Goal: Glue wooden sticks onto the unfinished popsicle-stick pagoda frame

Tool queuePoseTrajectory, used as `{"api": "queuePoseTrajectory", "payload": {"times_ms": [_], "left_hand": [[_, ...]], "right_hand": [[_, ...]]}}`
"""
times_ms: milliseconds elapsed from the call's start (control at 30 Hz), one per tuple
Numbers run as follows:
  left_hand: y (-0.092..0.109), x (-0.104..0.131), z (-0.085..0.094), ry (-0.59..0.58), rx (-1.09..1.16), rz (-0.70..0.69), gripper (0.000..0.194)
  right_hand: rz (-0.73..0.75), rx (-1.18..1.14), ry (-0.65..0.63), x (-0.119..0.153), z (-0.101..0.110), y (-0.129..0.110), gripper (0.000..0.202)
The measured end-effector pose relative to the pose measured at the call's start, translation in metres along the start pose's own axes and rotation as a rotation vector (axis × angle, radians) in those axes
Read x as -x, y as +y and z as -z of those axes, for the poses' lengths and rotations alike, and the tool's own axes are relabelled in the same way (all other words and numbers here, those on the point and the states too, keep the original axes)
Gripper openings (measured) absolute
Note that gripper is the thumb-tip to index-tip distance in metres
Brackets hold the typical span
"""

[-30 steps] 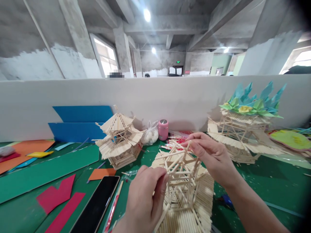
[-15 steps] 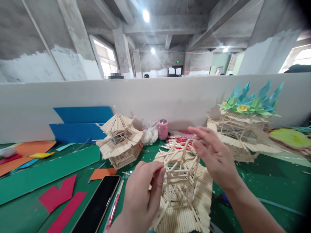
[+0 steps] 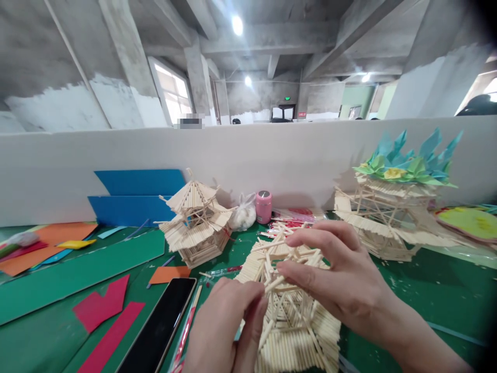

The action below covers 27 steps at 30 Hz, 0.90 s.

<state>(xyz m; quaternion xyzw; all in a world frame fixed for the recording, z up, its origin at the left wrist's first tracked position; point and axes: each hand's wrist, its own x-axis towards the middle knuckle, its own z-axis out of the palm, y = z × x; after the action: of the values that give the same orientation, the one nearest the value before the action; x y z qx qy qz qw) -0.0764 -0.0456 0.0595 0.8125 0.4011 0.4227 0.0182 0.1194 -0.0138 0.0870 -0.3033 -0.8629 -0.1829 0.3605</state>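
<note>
A half-built pavilion model of thin wooden sticks (image 3: 295,357) stands in front of me, with an open frame above a slatted, flared roof. My left hand (image 3: 233,321) is pinched at the frame's left side, closed on a stick end that its fingers partly cover. From the right, my right hand (image 3: 337,274) reaches over the top of the frame. Its thumb and index finger curve around the upper sticks and hide part of them. The other fingers are bent above.
A finished stick pavilion (image 3: 198,223) stands left, another topped with paper leaves (image 3: 407,160) right. Between them are a pink canister (image 3: 264,207), a bag of white material (image 3: 244,212) and red-marked stick packs (image 3: 277,228). A phone (image 3: 159,326) and coloured paper (image 3: 104,303) lie left.
My right hand has come down and left from beside the frame onto its top sticks. My left hand stays at the left side. The view has shifted slightly.
</note>
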Motion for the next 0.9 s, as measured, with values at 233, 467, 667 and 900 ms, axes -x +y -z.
{"api": "queuePoseTrajectory", "payload": {"times_ms": [233, 467, 667, 900], "left_hand": [[-0.005, 0.002, -0.01, 0.143, 0.011, 0.052, 0.012], [-0.009, 0.006, -0.032, 0.289, 0.15, 0.115, 0.015], [-0.01, 0.005, -0.043, 0.346, 0.232, 0.123, 0.013], [-0.011, 0.002, -0.039, 0.29, 0.163, 0.062, 0.016]], "right_hand": [[-0.264, -0.22, 0.14, 0.005, -0.004, 0.005, 0.038], [-0.699, -0.6, 0.232, 0.01, -0.021, 0.018, 0.028], [-0.739, -0.753, 0.216, 0.008, -0.026, 0.018, 0.027], [-0.707, -0.78, 0.222, 0.006, -0.027, 0.019, 0.025]]}}
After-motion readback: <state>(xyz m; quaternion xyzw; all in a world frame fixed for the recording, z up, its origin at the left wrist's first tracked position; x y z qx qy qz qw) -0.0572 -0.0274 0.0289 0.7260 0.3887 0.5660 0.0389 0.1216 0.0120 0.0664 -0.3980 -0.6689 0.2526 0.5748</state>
